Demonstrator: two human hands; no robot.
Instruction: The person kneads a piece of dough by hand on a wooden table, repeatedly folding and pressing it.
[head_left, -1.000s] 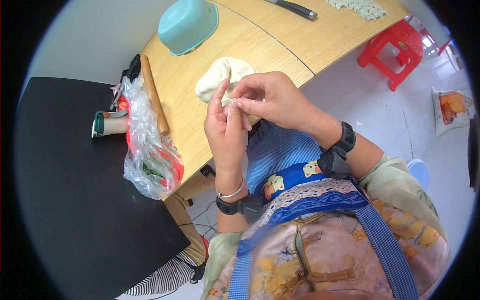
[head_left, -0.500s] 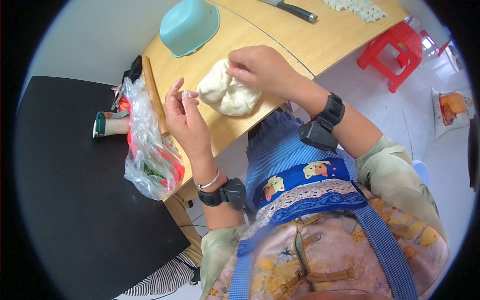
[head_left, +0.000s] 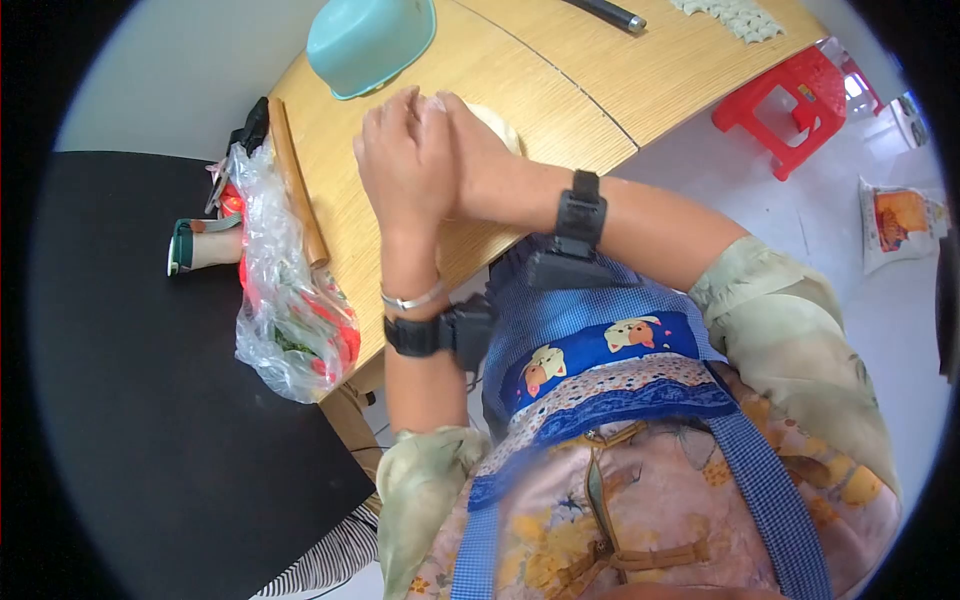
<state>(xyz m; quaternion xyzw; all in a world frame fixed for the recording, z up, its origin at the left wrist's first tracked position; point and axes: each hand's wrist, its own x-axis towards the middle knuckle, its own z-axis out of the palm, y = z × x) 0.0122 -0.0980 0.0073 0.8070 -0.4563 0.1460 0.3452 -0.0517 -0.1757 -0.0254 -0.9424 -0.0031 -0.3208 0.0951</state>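
Note:
A ball of pale dough [head_left: 499, 126] lies on the wooden table, mostly hidden beneath my two hands, with only its far right edge showing. My left hand [head_left: 408, 165] is closed, fingers curled over the dough's left side. Against it presses my right hand [head_left: 474, 150], also closed, its fingers tucked in beside the left ones and its heel over the dough. The hands touch each other along their inner sides.
A light blue basin [head_left: 370, 45] sits beyond my hands on the wooden table [head_left: 560, 110]. Left of them are a rolling pin [head_left: 298, 185] and a plastic bag [head_left: 285, 320]. At the far side lie a black handle [head_left: 608, 14] and shaped dough pieces [head_left: 735, 18]. A red stool [head_left: 790, 110] stands right.
My left hand has moved in from the dough's left side to meet the right. Both hands now cover the dough, which showed almost whole before.

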